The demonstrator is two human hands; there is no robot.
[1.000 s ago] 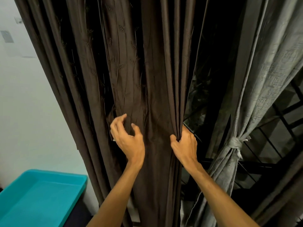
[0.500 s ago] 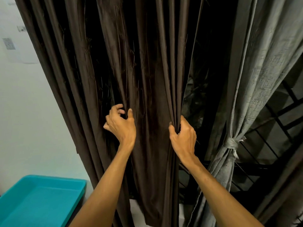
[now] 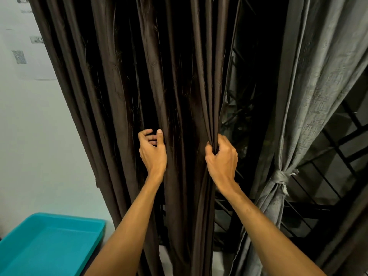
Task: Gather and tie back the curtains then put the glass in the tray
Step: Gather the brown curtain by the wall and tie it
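Two bare forearms stretched up from the bottom edge. One teal tray (image 3: pixel 49 246) sat low on the left, close to the white wall (image 3: pixel 39 136); couldn't make out what it rested on. Both hands were up at about the same height. The right hand (image 3: pixel 221 156) had a clenched grip on the bunched inner edge of the brown curtain (image 3: pixel 179 76), with the thumb on one side and the fingers wrapped over the pleats. The left hand (image 3: pixel 152 152) was dug into the folds a bit further left, fingers curled and thumb tip on the cloth. Honestly couldn't tell if that grip had any fabric in it. Two curtains total: the brown one hanging loose, and a grey curtain (image 3: pixel 318 76) off to the right, cinched by one knotted tie (image 3: pixel 279 177). Dark window bars (image 3: pixel 310 210) ran behind.
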